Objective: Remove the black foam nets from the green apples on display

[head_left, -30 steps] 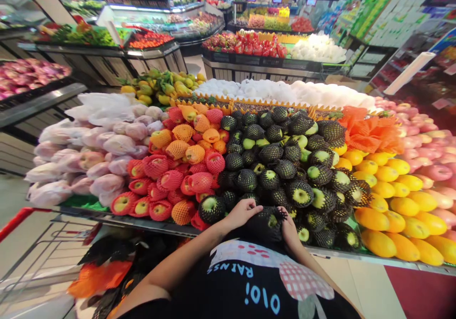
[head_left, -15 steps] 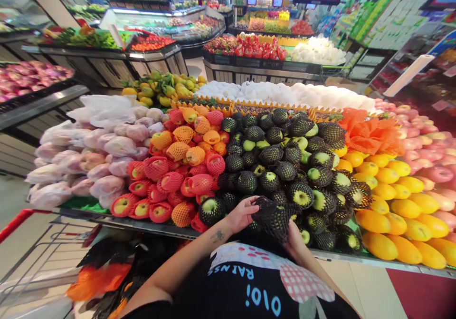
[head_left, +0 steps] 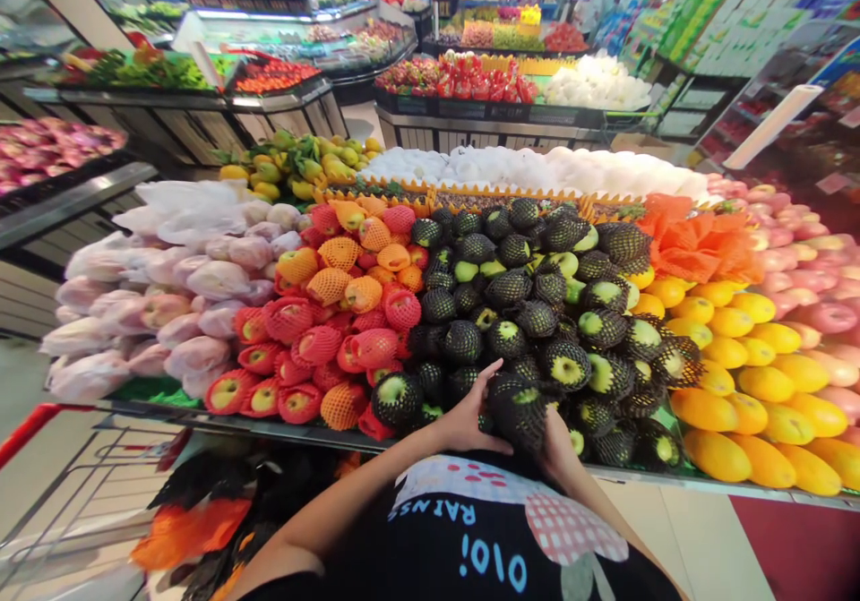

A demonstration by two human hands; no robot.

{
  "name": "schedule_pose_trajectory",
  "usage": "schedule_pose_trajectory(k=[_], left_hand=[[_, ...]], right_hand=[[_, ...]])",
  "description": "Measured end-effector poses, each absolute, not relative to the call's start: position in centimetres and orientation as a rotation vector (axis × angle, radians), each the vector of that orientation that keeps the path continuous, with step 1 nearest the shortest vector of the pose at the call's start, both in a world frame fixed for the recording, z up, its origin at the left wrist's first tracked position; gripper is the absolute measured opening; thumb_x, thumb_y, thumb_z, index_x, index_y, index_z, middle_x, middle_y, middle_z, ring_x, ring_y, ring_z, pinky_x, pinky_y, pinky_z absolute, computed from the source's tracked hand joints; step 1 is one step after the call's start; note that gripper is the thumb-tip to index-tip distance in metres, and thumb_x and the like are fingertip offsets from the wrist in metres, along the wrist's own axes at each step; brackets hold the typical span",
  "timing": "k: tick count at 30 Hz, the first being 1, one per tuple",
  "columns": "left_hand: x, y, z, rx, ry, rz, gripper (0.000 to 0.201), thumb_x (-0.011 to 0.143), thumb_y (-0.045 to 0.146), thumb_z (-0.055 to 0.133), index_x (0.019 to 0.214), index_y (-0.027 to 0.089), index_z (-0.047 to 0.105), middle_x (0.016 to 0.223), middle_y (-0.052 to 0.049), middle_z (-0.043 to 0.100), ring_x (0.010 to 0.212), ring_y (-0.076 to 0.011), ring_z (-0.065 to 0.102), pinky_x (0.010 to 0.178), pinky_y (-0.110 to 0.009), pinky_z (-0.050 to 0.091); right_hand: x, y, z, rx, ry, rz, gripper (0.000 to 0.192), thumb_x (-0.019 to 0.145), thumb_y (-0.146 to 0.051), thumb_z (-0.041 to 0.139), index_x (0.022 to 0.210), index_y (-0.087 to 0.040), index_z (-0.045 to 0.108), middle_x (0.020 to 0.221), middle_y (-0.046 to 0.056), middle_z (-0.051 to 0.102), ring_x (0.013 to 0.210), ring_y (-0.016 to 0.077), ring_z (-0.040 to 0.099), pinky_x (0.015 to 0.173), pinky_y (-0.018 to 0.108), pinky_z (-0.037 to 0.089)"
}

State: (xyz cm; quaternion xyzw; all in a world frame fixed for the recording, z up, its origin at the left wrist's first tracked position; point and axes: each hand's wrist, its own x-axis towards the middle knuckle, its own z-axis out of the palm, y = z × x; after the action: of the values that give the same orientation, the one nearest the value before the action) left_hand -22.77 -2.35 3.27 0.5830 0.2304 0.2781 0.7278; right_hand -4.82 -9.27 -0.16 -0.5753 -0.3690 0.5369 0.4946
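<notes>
Since half a second ago, my left hand (head_left: 470,417) has dropped from the top edge of the green fruit in a black foam net sleeve (head_left: 519,411) to its near left flank, and the fruit now sits lower, against the front row of the pile. The right hand (head_left: 556,444) stays under its near right side. I read that as the netted fruit being settled among its neighbours rather than lifted away.

The left fingers (head_left: 489,375) are spread and curled round the sleeve, thumb pointing toward twelve o'clock. The right fingers are mostly hidden behind the fruit; they seem cupped on it, but I cannot tell how tightly.

Left to right across the sloping display desk (head_left: 202,411):
- At nine o'clock, a red-framed wire trolley (head_left: 47,458) holds loose black and orange net sleeves (head_left: 192,516).
- At ten o'clock, pale pink fruit in white wrapping (head_left: 167,296).
- At eleven, red-and-yellow fruit in red and orange nets (head_left: 336,323).
- At twelve, the mound of black-netted green fruit (head_left: 537,305), where my fruit lies at the near edge.
- At one, a heap of empty orange nets (head_left: 699,247).
- At two, bare yellow mangoes (head_left: 745,386).
- At the far right, pink apples (head_left: 820,270).
</notes>
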Motion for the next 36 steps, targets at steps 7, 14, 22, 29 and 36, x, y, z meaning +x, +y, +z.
schedule_pose_trajectory(k=[7,14,22,29,36], left_hand=[[-22.5,-2.1,3.0,1.452,0.619,0.743,0.078,0.056,0.029,0.091,0.125,0.018,0.057,0.126,-0.013,0.062,0.119,-0.0299,0.057,0.109,-0.045,0.04],[-22.7,-2.7,1.5,1.195,0.752,0.714,0.086,0.049,0.04,0.095,0.122,0.016,0.057,0.128,-0.016,0.064,0.121,-0.0337,0.057,0.112,-0.052,0.037],[-23.7,-2.7,2.2,1.207,0.651,0.485,0.097,0.053,0.052,0.091,0.136,0.017,0.052,0.136,-0.018,0.06,0.128,-0.0351,0.054,0.115,-0.053,0.035],[-23.3,-2.4,3.0,1.337,0.433,0.465,0.134,0.048,0.038,0.095,0.157,0.026,0.019,0.152,-0.016,0.044,0.142,-0.0349,0.04,0.12,-0.054,0.024],[-23.4,-2.5,1.5,1.267,0.608,0.716,0.115,0.054,0.034,0.093,0.15,0.019,0.033,0.146,-0.021,0.049,0.136,-0.0358,0.047,0.118,-0.055,0.029]], right_hand=[[-5.7,-9.7,2.4,-1.274,-0.593,1.491,0.067,0.078,-0.076,0.054,0.119,-0.025,0.063,0.122,0.011,0.069,0.12,0.0323,0.06,0.1,0.05,0.05],[-5.6,-9.9,1.8,-1.19,-0.542,1.446,0.089,0.044,-0.042,0.096,0.123,-0.032,0.056,0.099,0.003,0.072,0.09,0.0248,0.068,0.087,0.042,0.054],[-5.2,-10.2,2.2,-1.12,-0.51,1.481,0.077,0.053,-0.024,0.09,0.123,-0.031,0.058,0.086,-0.003,0.07,0.077,0.0176,0.065,0.076,0.032,0.053],[-5.4,-10.2,2.1,-1.199,-0.594,1.431,0.07,0.047,-0.031,0.093,0.111,-0.026,0.064,0.1,0.003,0.073,0.089,0.0232,0.067,0.084,0.038,0.053],[-6.6,-9.6,3.0,-1.188,-0.75,1.465,0.061,0.054,-0.036,0.093,0.107,-0.024,0.065,0.096,0.003,0.074,0.085,0.0208,0.068,0.082,0.036,0.055]])
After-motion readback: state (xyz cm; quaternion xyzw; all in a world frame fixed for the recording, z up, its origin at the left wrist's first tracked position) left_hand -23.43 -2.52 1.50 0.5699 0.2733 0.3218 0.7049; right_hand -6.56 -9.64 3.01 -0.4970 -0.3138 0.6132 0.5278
